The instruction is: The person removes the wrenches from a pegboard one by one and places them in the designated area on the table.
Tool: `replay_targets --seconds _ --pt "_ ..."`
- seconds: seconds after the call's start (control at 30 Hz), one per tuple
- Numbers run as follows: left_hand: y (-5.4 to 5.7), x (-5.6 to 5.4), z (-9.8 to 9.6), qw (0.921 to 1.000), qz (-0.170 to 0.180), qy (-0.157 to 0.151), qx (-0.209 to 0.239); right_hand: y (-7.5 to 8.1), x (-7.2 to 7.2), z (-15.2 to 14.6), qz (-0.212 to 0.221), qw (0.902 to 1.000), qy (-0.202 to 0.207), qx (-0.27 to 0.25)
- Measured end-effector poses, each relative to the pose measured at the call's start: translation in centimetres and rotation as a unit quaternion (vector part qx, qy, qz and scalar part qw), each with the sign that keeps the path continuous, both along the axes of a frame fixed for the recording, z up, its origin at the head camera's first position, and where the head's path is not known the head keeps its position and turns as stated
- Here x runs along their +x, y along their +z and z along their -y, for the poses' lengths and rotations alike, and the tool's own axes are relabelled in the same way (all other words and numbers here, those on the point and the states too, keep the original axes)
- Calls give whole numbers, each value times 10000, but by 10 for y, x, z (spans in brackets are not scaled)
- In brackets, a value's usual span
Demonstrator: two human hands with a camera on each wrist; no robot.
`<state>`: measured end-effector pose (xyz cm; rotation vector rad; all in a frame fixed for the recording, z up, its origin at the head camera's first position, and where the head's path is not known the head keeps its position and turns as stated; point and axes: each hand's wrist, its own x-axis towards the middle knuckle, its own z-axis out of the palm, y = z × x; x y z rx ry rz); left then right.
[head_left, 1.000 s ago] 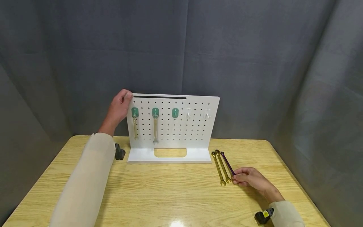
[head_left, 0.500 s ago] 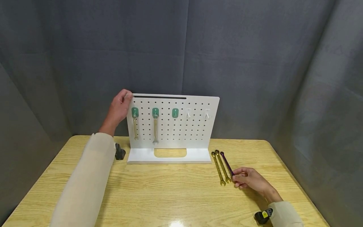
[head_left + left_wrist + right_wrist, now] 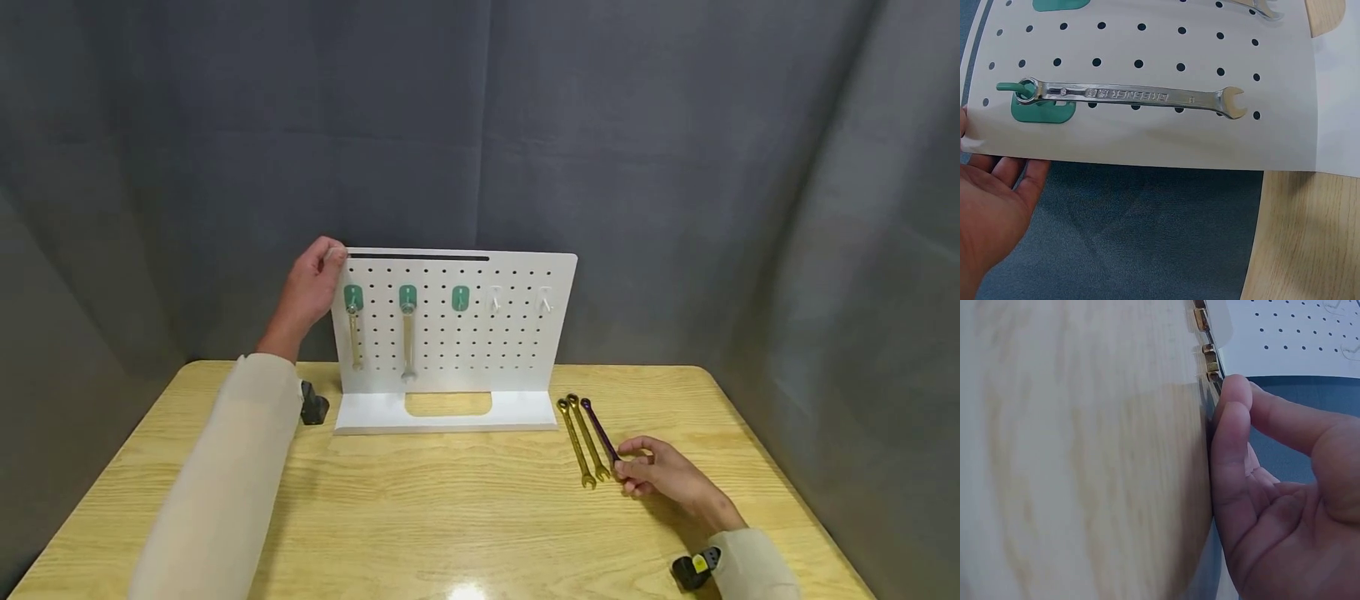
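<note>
the right hand (image 3: 667, 479) has its thumb and finger pinched on the near end of a purple wrench (image 3: 599, 427). that end is hidden by the fingers. the wrench lies on the table (image 3: 450, 500), to the right of the white board, and its round end points away from the person. the left hand (image 3: 311, 287) grips the top left corner of the white board (image 3: 517, 382), with the thumb at the front and some fingers round the side edge.

just left of the purple wrench lie two gold wrenches (image 3: 576, 442), side by side. their round ends are far from the person and their forked ends are near.

the white board stands up on the table and has lots of little holes. near the left hand, a small silver wrench (image 3: 355, 337) hangs by its ring from a green hook (image 3: 1044, 112), with its forked end down. a bigger silver wrench (image 3: 408, 337) hangs the same way from the next green hook (image 3: 407, 294). then come a bare green hook (image 3: 461, 298) and two bare white hooks (image 3: 495, 300).

both arms have pale sleeves (image 3: 217, 475). behind it all hangs a dark gray curtain (image 3: 480, 125).
</note>
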<state>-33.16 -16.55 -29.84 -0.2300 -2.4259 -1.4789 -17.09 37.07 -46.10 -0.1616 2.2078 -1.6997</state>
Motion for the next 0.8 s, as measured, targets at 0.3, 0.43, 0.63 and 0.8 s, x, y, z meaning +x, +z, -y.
replay_targets --seconds 0.3,0.43,0.63,0.8 --pt "0 2 0 9999 52 69 68 1 -1 0 109 9999 -54 -49" --pt "0 2 1 9999 2 107 44 0 -1 1 46 9999 -4 -125" --pt "-1 2 -1 10000 -6 62 23 -2 0 -2 87 9998 2 -177" --pt "-3 1 -3 10000 -40 41 38 -5 3 -4 86 9997 -33 -235"
